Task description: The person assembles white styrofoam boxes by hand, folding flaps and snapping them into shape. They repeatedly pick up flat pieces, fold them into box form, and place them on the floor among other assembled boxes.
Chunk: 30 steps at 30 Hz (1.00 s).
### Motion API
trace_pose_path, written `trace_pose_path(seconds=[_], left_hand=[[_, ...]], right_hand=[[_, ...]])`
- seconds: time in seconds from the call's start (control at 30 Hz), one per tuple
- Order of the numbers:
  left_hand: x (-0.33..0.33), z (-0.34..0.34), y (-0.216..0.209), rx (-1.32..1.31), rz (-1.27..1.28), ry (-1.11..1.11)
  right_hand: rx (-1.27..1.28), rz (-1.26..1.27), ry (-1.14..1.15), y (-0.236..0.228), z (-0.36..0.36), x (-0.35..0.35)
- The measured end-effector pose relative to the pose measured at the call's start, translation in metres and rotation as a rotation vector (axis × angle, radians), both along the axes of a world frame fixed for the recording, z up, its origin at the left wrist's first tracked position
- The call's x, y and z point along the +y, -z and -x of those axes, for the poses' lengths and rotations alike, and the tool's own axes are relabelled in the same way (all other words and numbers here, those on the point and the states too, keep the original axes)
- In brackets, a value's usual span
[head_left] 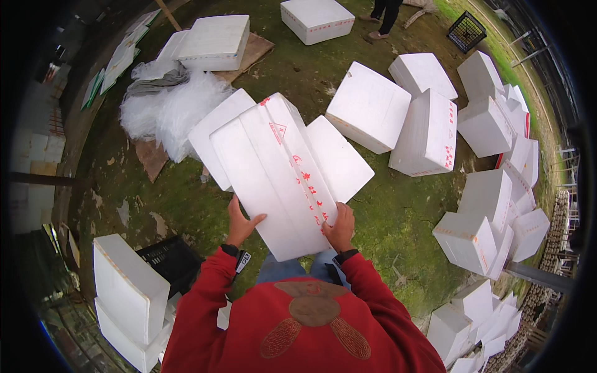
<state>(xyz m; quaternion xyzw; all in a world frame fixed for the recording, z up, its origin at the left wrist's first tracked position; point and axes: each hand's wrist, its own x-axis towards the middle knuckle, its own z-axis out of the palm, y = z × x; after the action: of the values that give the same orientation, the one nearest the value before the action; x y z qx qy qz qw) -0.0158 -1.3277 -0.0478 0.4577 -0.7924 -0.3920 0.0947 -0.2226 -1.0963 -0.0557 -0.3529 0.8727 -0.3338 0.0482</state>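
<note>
A white foam box (pixel 267 180) with red printing along one side is held tilted in front of my body. My left hand (pixel 241 224) grips its lower left edge, thumb stretched out against the box and the other fingers partly hidden. At the lower right edge, my right hand (pixel 340 227) clasps the side, with fingers curled against the printed face. Beyond the held box, two white foam pieces (pixel 339 158) show on its left and right; whether they are lids or boxes I cannot tell.
Clear plastic bags (pixel 177 112) lie in a heap at the far left. Foam boxes (pixel 368 105) stand on the mossy ground ahead, with several piles along the right. Stacked boxes (pixel 127 289) and a black crate (pixel 171 264) are at near left. Another person's legs (pixel 387 17) show at the far edge.
</note>
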Motion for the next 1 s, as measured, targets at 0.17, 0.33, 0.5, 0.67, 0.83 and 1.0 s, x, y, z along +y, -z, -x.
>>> trace_pose_path(seconds=[0.17, 0.33, 0.5, 0.67, 0.83, 1.0], left_hand=[[-0.071, 0.048, -0.076, 0.208, 0.618, -0.167], [-0.111, 0.113, -0.138, -0.155, 0.862, 0.113], [-0.130, 0.175, -0.178, -0.107, 0.464, 0.338], [-0.110, 0.204, -0.225, -0.078, 0.440, 0.466], [-0.019, 0.216, -0.234, 0.190, 0.649, 0.676], [0.043, 0.198, -0.169, 0.281, 0.507, 0.739]], right_hand=[[0.003, 0.061, -0.092, -0.022, -0.008, 0.015], [-0.021, 0.090, -0.091, -0.039, -0.018, 0.022], [-0.012, 0.095, -0.085, -0.050, -0.017, 0.031], [0.026, 0.176, 0.009, -0.045, -0.018, 0.046], [-0.097, 0.235, 0.198, -0.026, 0.003, 0.056], [0.027, 0.045, 0.258, -0.008, 0.029, 0.058]])
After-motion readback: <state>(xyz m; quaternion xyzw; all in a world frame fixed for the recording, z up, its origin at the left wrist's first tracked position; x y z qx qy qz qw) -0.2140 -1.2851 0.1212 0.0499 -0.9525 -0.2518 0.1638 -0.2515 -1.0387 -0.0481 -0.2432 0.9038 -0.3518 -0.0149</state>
